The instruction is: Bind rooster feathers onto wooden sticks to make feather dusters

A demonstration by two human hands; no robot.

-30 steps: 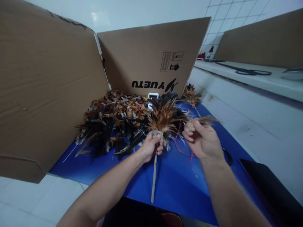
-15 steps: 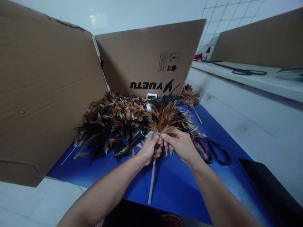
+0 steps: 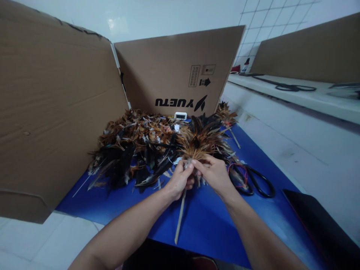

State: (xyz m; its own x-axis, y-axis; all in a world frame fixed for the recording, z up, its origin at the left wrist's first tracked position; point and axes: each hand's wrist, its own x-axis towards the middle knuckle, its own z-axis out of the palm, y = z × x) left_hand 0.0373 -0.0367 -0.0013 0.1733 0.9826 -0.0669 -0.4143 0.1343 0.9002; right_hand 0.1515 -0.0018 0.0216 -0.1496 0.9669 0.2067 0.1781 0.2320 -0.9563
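The left hand (image 3: 180, 179) is closed around the top of a thin wooden stick (image 3: 179, 217), just below the feather bundle (image 3: 198, 144) bound to it; the fingers curl fully about the shaft, thumb uppermost. The right hand (image 3: 215, 173) meets it from the other side; its thumb and forefinger pinch at the base of the feather bundle, the remaining fingers folded under; whether they hold a separate feather cannot be told. The two hands touch at the fingertips. The stick runs down and toward the viewer, its free end over the blue mat (image 3: 213, 221); the bundle fans upward, brown and orange with dark tips.

Behind the hands lies a loose feather pile (image 3: 132, 150), dark and rust-coloured, spread across the mat up to the cardboard screen (image 3: 174, 71); the screen stands upright in two panels, the rear one printed upside down. Just right of the right hand lie black-handled scissors (image 3: 257, 182) with red cord (image 3: 239, 169) tangled over them. A second feathered stick (image 3: 226, 118) rests near the screen's right edge. A dark flat object (image 3: 317, 221) lies at the mat's right corner.
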